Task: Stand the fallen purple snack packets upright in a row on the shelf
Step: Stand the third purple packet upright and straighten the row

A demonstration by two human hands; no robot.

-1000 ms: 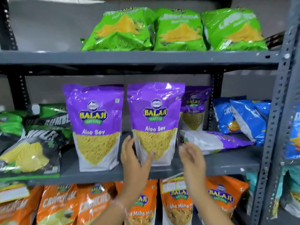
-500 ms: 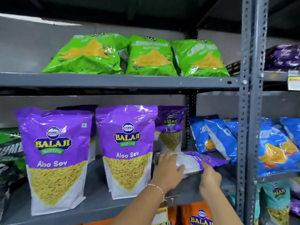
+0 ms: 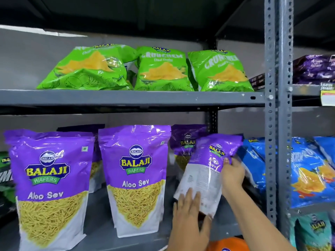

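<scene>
In the lower right of the frame we hold a purple packet (image 3: 208, 171) with both hands, tilted with its top leaning right, raised off the grey shelf (image 3: 101, 201). Our right hand (image 3: 233, 175) grips its right edge, thumb on the front; our left hand (image 3: 188, 209) lies flat with spread fingers against its white bottom part. Left of it, two purple packets (image 3: 135, 176) (image 3: 49, 187) stand upright. Another one (image 3: 183, 144) stands behind. Green bags (image 3: 161, 69) fill the upper shelf.
</scene>
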